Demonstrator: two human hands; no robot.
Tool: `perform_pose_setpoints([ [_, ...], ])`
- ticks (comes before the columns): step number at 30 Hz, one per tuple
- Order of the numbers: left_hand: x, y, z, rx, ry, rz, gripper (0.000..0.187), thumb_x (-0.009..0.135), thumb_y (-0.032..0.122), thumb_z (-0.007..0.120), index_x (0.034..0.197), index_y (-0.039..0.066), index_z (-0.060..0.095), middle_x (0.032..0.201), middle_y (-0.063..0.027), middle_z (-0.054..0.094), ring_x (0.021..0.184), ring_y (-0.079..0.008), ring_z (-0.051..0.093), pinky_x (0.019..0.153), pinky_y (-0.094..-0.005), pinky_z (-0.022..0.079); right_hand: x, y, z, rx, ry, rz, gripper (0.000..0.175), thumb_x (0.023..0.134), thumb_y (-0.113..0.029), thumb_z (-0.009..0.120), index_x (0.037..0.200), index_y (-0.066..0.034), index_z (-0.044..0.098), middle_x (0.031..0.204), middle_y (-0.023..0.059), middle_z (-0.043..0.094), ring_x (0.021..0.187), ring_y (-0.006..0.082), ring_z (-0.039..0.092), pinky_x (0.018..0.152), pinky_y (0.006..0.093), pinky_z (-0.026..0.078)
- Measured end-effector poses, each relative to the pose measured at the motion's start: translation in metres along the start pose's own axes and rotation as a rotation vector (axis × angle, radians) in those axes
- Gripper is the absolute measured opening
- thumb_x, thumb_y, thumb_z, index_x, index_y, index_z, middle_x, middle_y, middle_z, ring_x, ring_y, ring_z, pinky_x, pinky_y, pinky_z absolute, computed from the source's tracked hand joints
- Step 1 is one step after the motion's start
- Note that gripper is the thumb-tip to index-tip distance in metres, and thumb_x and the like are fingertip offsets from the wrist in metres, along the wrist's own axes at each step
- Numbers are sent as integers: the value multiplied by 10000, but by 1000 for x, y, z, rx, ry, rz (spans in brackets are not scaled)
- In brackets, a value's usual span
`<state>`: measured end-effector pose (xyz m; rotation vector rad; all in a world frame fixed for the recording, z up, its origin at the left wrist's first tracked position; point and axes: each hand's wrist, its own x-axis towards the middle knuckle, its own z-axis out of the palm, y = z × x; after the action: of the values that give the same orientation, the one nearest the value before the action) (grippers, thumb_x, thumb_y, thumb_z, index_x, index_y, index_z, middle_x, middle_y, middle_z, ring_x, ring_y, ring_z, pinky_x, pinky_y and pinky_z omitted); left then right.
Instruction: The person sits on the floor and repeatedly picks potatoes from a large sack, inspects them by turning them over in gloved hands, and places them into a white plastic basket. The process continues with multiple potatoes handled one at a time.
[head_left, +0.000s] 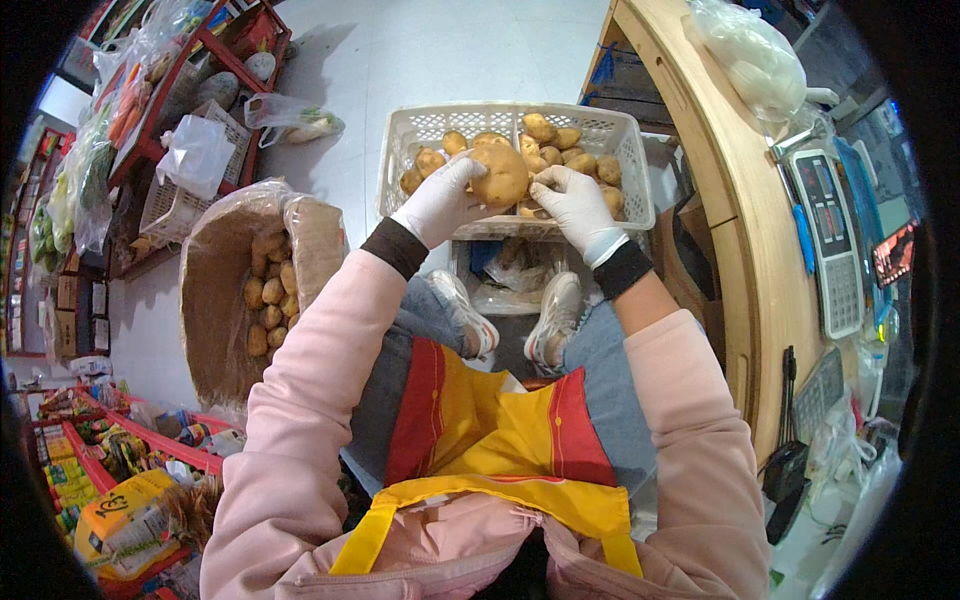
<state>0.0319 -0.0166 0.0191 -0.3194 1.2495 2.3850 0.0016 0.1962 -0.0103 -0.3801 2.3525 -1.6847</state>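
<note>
My left hand (444, 199), in a white glove, grips a large potato (501, 176) above a white plastic crate (637, 157). Close to the potato's right side is my gloved right hand (576, 201), its thumb and fingertips pinched together. Whether something small sits between those fingertips is too small to tell. A divider splits the crate into two compartments. Several potatoes (581, 163) lie in the right one, and more potatoes (430, 160) show in the left one, partly hidden by my left hand and the large potato.
At left stands a plastic-lined cardboard box (217, 300) with several potatoes (272, 292). Under the crate's near side is a container (517, 296) holding plastic bags, between my shoes. A wooden counter (720, 150) with a weighing scale (829, 240) runs along the right. Red shelving (217, 52) holds vegetables.
</note>
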Motion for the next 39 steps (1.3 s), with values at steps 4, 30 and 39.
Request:
perform_pose_setpoints([
  [4, -2, 2, 1, 64, -9, 43, 499, 933, 202, 514, 1376, 30, 365, 1350, -154, 464, 1263, -280, 495, 1043, -418, 462, -4, -12, -3, -166, 48, -15, 270, 905, -236, 653, 994, 19, 673, 885, 159, 694, 788, 228, 653, 737, 339, 504],
  [30, -4, -4, 6, 775, -30, 417, 721, 718, 10, 758, 1377, 114, 485, 1233, -105, 591, 1116, -190, 584, 981, -305, 485, -9, -24, 7, 166, -63, -89, 544, 877, -273, 725, 1302, 14, 543, 1155, 175, 659, 1054, 194, 641, 909, 301, 509],
  [39, -1, -7, 4, 847, -29, 485, 672, 721, 11, 757, 1338, 109, 508, 1197, -103, 609, 1110, -204, 595, 979, -312, 486, -13, -31, 9, 158, -82, -46, 614, 853, -333, 753, 1303, 24, 535, 1176, 184, 649, 1089, 215, 623, 933, 311, 494],
])
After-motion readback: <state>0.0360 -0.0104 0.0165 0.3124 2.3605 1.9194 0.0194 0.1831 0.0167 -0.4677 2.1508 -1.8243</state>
